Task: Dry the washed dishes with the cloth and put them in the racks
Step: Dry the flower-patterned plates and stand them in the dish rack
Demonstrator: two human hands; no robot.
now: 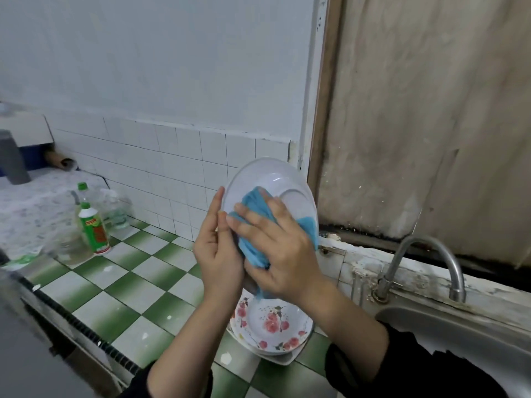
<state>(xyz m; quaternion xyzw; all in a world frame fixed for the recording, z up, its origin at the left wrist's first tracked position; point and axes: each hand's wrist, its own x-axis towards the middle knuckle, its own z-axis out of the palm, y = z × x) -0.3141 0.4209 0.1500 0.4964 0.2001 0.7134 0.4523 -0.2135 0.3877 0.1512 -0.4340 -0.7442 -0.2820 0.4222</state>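
I hold a white plate (258,176) up on edge in front of me, above the counter. My left hand (218,248) supports its left rim with fingers straight along the edge. My right hand (275,248) presses a blue cloth (255,202) flat against the plate's face, fingers spread. Below my hands a stack of floral plates (270,326) lies on the counter beside the sink. No rack is in view.
The green and white checkered counter (138,285) runs to the left, with bottles of detergent (93,225) and a clear jug near the tiled wall. A steel sink (459,337) with a curved tap (425,268) sits at the right.
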